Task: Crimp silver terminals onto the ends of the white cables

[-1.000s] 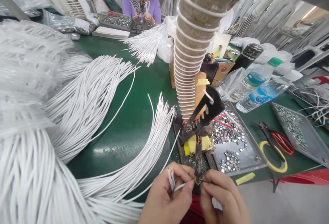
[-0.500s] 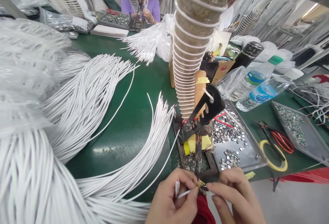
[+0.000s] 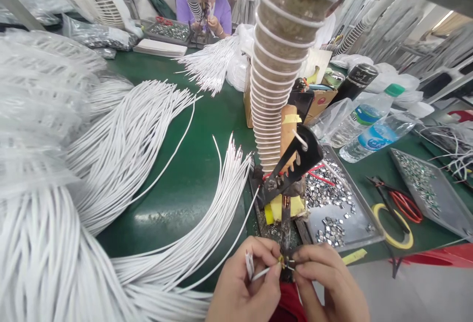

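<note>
My left hand [image 3: 246, 282] is closed round a white cable [image 3: 261, 273], whose coloured wire ends stick out past the fingertips. A short doubled piece of white cable [image 3: 249, 265] pokes up between its fingers. My right hand [image 3: 328, 280] is closed in a pinch at those wire ends. A small dark piece [image 3: 290, 264] shows at its fingertips, too small to name. Just above both hands stands a soldering iron [image 3: 286, 228], its wooden handle [image 3: 288, 132] up and its shaft down, in a black metal bracket [image 3: 291, 164].
A bundle of white cables [image 3: 218, 198] curves in from the left, beside larger heaps [image 3: 125, 144]. To the right are a tray [image 3: 354, 223] of small metal parts, pliers [image 3: 404, 206], a tape roll [image 3: 406, 238] and bottles [image 3: 380, 137]. A ribbed hose [image 3: 275, 65] hangs centrally. Opposite sits a person [image 3: 223, 11].
My right hand has moved left and slightly up, closer to my left hand, and its fingers are drawn closer together. My left hand has shifted slightly left, still holding the cable.
</note>
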A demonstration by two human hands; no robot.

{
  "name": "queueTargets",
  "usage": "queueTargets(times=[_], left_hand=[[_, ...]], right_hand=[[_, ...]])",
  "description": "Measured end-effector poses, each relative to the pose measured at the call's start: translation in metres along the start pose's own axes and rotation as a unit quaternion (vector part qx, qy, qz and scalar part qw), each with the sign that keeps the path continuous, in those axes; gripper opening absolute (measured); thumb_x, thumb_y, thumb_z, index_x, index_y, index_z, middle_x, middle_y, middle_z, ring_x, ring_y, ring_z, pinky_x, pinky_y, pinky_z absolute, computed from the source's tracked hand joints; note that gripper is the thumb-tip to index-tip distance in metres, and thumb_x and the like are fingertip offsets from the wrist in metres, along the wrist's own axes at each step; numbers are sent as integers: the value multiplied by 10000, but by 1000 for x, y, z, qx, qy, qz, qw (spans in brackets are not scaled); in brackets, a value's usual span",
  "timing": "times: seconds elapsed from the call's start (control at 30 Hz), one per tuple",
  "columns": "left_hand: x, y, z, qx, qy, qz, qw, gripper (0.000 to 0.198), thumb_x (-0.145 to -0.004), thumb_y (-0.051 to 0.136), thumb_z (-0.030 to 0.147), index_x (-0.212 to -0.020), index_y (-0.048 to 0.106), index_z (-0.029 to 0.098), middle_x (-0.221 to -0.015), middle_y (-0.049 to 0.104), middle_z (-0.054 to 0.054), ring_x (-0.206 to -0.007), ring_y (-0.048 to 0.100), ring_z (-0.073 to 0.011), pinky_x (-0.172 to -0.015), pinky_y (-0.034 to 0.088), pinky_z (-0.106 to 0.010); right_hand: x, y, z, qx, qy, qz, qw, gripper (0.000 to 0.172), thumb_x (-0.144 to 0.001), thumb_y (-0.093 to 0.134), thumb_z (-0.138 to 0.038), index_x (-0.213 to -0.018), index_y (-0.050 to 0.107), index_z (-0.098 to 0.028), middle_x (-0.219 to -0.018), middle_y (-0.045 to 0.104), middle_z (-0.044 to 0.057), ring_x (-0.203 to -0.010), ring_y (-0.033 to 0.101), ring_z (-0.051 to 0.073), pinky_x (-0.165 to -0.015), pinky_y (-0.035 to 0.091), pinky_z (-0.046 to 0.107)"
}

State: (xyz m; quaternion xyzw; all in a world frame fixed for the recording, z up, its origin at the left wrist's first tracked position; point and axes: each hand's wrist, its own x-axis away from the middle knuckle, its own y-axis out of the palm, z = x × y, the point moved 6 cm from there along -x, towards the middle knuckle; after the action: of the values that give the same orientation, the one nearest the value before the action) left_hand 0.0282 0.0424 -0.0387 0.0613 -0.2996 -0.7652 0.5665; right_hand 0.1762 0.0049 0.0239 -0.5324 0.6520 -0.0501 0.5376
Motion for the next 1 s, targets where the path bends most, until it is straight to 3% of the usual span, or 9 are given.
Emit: queueTargets(times=[0.07, 0.17, 0.3, 0.4, 0.5, 0.63, 0.83, 0.93, 1.0], left_hand=[[2, -1, -4, 5, -9, -8, 1000, 188, -947, 798, 346, -858, 701, 211, -1043, 741, -58, -913, 695, -195, -855, 552, -252], [6, 0, -9, -14, -24, -27, 999, 126, -959, 762, 249, -862, 690, 213, -1007, 706, -39, -873, 651, -168, -816, 535, -221], [8, 9, -19, -104, -27, -115, 988, 131, -934, 647, 119, -854, 647, 223, -982, 652, -13, -837, 596, -159, -747, 485, -211], [8, 12, -27, -243, 9, -169, 955, 168, -848, 632, 70, -881, 635, 235, -963, 628, -1, -870, 607, -182, -758, 447, -236], [9, 11, -30, -292, 42, -182, 938, 136, -866, 624, 117, -863, 583, 247, -960, 601, 0, -909, 612, -195, -813, 450, -243], [12, 2, -27, -309, 91, -145, 936, 132, -1005, 548, 204, -926, 637, 262, -1036, 586, -11, -897, 603, -171, -857, 476, -223], [13, -6, -38, -358, 111, -175, 910, 411, -1111, 461, 464, -931, 752, 238, -1072, 633, -49, -932, 681, -189, -856, 520, -225], [12, -4, -41, -367, 119, -203, 900, 460, -1115, 438, 507, -936, 764, 238, -982, 658, -40, -861, 671, -180, -814, 530, -210], [11, -3, -39, -359, 120, -190, 906, 453, -1120, 433, 503, -970, 771, 242, -955, 658, -31, -821, 668, -167, -793, 531, -203]], right_hand=[[-4, -5, 1, -38, 19, 17, 999, 135, -937, 677, -84, -975, 654, -211, -871, 689, 18, -735, 665, 128, -716, 593, 267], [-5, -14, 4, -41, 61, 45, 996, 67, -958, 714, -178, -938, 667, -221, -804, 594, -9, -692, 591, 128, -689, 563, 269], [-3, -5, 3, -110, 67, -77, 989, 55, -979, 723, -253, -1032, 706, -247, -767, 606, -24, -653, 617, 131, -629, 576, 234], [1, 3, 5, -177, 102, -132, 970, 122, -1026, 668, -356, -1097, 722, -272, -794, 616, -15, -654, 641, 131, -568, 557, 214], [1, 3, 6, -171, 121, -131, 969, 131, -1036, 641, -379, -1005, 707, -270, -778, 595, -15, -660, 637, 139, -569, 540, 223], [-3, -5, 8, -102, 105, -125, 981, 37, -983, 676, -248, -949, 665, -254, -774, 610, -20, -664, 624, 131, -577, 533, 208], [-2, -2, 8, -162, 98, -140, 972, 152, -1054, 622, -347, -982, 726, -262, -736, 692, -13, -670, 641, 130, -591, 522, 213], [-1, 0, 7, -196, 107, -148, 963, 177, -1065, 605, -401, -1025, 732, -284, -757, 721, -14, -706, 659, 140, -644, 553, 233], [-3, -6, 12, -167, 107, -141, 970, 171, -1069, 596, -370, -1020, 732, -279, -804, 730, -6, -736, 680, 136, -677, 576, 230]])
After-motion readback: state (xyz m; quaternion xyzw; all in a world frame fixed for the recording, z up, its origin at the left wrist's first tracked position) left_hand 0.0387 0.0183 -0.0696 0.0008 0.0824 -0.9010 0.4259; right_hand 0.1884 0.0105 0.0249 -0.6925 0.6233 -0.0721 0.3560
